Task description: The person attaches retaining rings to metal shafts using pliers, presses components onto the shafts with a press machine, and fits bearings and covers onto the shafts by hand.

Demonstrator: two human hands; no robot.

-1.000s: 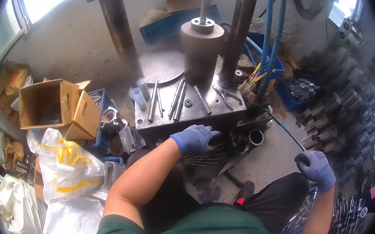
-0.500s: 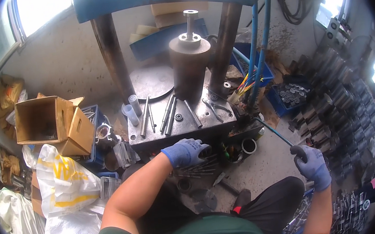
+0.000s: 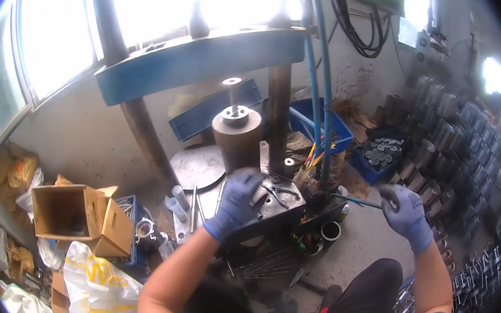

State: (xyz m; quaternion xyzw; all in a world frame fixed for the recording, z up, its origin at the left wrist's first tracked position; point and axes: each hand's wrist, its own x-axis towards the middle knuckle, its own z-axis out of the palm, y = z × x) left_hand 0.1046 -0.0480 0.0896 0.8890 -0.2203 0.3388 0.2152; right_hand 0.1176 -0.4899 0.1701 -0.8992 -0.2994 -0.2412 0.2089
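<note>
My left hand, in a blue-grey glove, is over the middle of the press's metal work table, in front of the grey cylinder. Its fingers bend down among the metal rods, smeared by motion, so their grip is hidden. A slim rod piece shows beside the hand. My right hand, gloved too, is closed round the end of a teal lever. A flanged metal shaft stands upright in the cylinder's top. Right of my left hand lie pliers. Left of it are metal rods and translucent plastic tubes.
The blue press beam spans above, on two dark columns. Cardboard boxes and white sacks stand at left. Blue crates of metal parts and stacked metal cylinders are at right. A hammer lies on the floor.
My left hand has risen from in front of the table onto the rods. My right hand stays on the lever. The view has tilted up, showing more window.
</note>
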